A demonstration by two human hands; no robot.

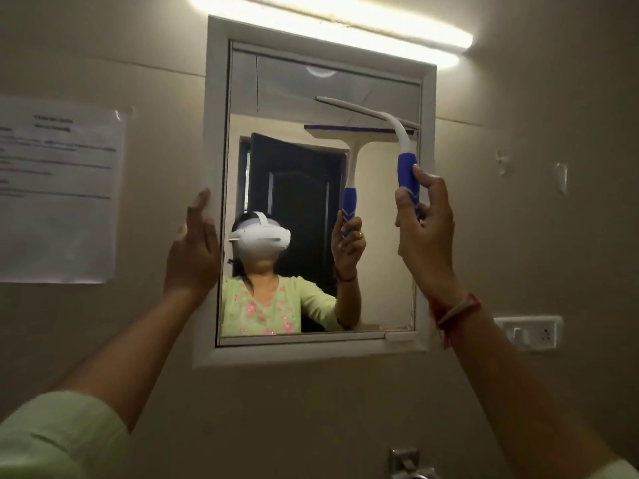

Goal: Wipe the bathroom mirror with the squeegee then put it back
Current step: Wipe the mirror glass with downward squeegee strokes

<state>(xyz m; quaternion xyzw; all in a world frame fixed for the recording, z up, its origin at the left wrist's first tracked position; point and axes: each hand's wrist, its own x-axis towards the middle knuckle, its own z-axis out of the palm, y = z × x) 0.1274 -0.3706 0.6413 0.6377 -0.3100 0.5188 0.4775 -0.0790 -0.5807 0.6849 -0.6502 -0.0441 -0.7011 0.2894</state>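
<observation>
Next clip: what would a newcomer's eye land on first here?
The blue-and-white squeegee stands out, gripped by the right hand, its blade at the upper right of the mirror. The left hand rests on the mirror's left edge, and a bright tube light glows above.

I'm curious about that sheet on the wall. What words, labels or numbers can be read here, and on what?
Nothing can be read.
The paper sheet left of the mirror: a heading and printed lines, too blurred to read.
The squeegee in the right hand: no lettering visible.
The switch plate: no marking legible.
</observation>
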